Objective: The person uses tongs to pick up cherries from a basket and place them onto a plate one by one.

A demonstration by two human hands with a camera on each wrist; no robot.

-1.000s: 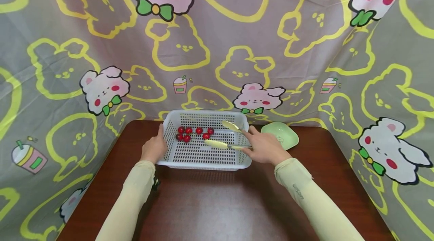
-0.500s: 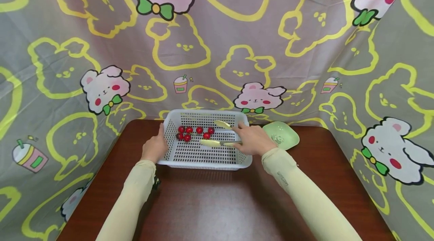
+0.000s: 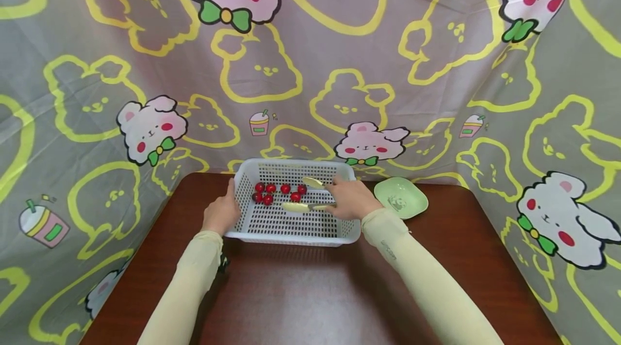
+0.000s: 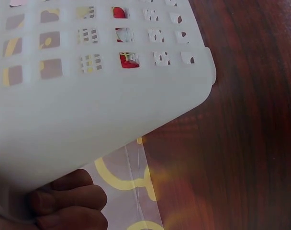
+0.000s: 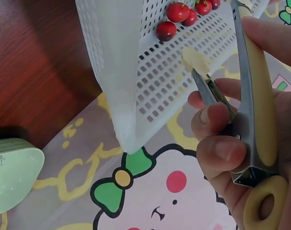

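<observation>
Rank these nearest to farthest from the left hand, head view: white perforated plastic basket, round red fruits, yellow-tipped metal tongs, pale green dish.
1. White perforated plastic basket: left end gripped by the left hand.
2. Round red fruits: inside, mostly toward the left.
3. Yellow-tipped metal tongs: held in the right hand.
4. Pale green dish: beyond the basket, on the right.

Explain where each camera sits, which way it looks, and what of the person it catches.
Head: worn on the head, looking forward and down at the white basket on the table; left hand, right hand and sleeves show.
Left wrist: worn there, looking at the basket's perforated side; that hand's fingers show.
Right wrist: worn there, looking past the tongs into the basket; the right hand grips the tongs.
Head and right wrist both show the red fruits and green dish.
</observation>
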